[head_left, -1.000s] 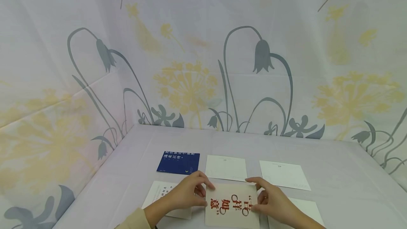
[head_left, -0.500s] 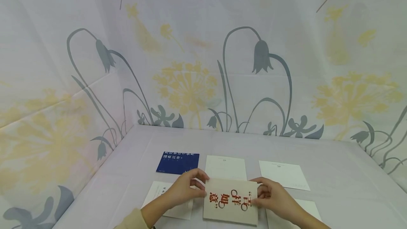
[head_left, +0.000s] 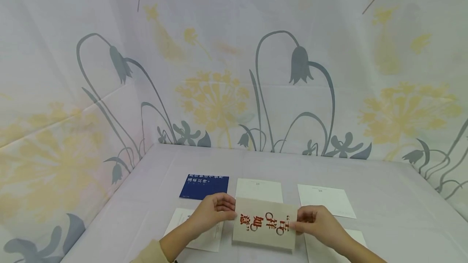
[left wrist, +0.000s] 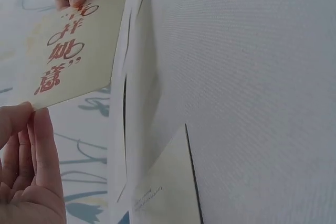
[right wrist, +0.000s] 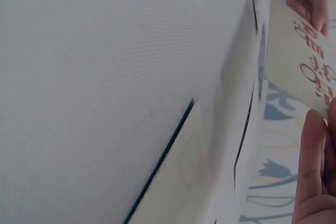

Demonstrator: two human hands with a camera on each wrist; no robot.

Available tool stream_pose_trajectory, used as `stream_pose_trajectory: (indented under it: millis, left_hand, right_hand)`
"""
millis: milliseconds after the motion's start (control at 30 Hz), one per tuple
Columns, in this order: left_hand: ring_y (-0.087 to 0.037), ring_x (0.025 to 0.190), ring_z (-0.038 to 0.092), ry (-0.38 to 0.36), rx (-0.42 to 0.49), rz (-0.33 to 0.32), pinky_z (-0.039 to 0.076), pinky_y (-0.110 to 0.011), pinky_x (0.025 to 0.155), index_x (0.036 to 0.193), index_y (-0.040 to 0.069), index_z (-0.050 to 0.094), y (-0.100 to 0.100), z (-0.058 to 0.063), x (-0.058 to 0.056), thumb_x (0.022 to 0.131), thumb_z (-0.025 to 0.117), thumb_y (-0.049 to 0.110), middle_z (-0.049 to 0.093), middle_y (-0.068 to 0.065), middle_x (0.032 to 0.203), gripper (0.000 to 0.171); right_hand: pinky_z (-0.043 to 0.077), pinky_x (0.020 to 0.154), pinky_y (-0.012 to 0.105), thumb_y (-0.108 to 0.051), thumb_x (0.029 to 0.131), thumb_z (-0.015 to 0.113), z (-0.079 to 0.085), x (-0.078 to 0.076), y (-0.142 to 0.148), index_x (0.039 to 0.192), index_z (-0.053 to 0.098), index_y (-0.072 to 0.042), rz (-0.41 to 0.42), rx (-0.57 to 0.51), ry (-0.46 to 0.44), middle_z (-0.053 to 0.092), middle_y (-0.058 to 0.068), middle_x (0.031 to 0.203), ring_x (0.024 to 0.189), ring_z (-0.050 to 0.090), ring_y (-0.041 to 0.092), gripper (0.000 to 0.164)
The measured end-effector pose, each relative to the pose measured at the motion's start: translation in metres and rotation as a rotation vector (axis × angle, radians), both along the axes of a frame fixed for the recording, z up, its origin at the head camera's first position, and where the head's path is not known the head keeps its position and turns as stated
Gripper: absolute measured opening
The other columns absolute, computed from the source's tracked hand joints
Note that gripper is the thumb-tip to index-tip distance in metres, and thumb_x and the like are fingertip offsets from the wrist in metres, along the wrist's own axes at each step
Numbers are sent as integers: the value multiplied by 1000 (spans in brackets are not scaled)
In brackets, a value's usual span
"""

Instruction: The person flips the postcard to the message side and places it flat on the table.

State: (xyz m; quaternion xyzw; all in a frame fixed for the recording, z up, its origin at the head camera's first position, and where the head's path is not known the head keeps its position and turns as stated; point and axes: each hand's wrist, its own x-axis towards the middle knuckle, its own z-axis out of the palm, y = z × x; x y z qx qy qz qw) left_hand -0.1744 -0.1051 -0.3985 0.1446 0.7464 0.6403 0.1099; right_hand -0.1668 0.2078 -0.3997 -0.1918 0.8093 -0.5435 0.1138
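A cream card [head_left: 265, 236] with red lettering is held up level with both hands, its lettering facing me. My left hand [head_left: 213, 216] pinches its left edge between thumb and fingers. At the opposite edge my right hand [head_left: 321, 225] grips it the same way, thumb on the printed face. In the left wrist view the card [left wrist: 86, 61] stands tilted above the table, apart from it. The right wrist view shows the card [right wrist: 289, 56] spanning between the two hands. The fingers behind the card are partly hidden.
A blue card [head_left: 204, 189] with white lettering lies at the back left. Beside it are two white cards, one in the middle [head_left: 259, 189] and one at right [head_left: 327, 200]. Nearer lie a front-left card [head_left: 208, 240] and a front-right card [head_left: 318, 251]. Flower-printed cloth [head_left: 234, 52] walls the table.
The cream card has risen from near the tabletop and tilted, its far edge now over the middle white card. Both hands have moved with it, and their fingers have closed further behind its edges.
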Motion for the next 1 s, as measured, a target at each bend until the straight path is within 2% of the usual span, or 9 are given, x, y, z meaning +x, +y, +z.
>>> stream_pose_trajectory:
  millis: [100,233,400,500,667,1000]
  left_hand:
    - [-16,80,62,-16,4,-9,54,-27,71,101,-5,63,0,0,0,83,69,6,64,-6,88,22]
    - [-17,77,63,-25,-3,-18,55,-31,71,99,-5,64,0,-1,0,87,65,11,65,-8,87,20]
    - [-15,68,61,-21,-61,-11,55,-31,67,98,-2,65,0,-1,1,90,63,20,61,-4,81,23]
    - [-16,66,61,-39,-48,-23,55,-32,66,100,-2,64,0,-1,1,91,61,21,61,-4,80,25]
    - [-18,69,65,-73,-9,-46,55,-33,68,101,-4,63,-1,-1,1,93,59,21,66,-8,83,26]
    - [-20,78,66,-79,26,-54,55,-34,73,104,-8,62,-6,-5,0,92,59,17,67,-13,91,28]
  right_hand:
    - [54,63,30,-17,83,71,2,0,0,82,65,3,-18,-3,-7,65,9,75,65,62,14,21]
    - [54,65,28,-19,83,71,6,2,-1,82,66,3,-42,-17,-6,66,8,75,66,63,16,22]
    - [53,59,28,-13,84,69,7,4,0,80,65,2,-31,-59,91,62,0,73,63,60,12,16]
    - [52,55,29,-9,85,67,7,4,0,82,65,5,-16,-85,129,60,-2,71,60,57,10,15]
    - [54,55,32,-11,86,66,8,5,1,88,65,9,-25,-110,46,61,0,66,58,57,9,20]
    - [56,61,35,-9,88,64,5,3,5,93,63,14,10,-155,18,68,9,79,68,65,15,23]
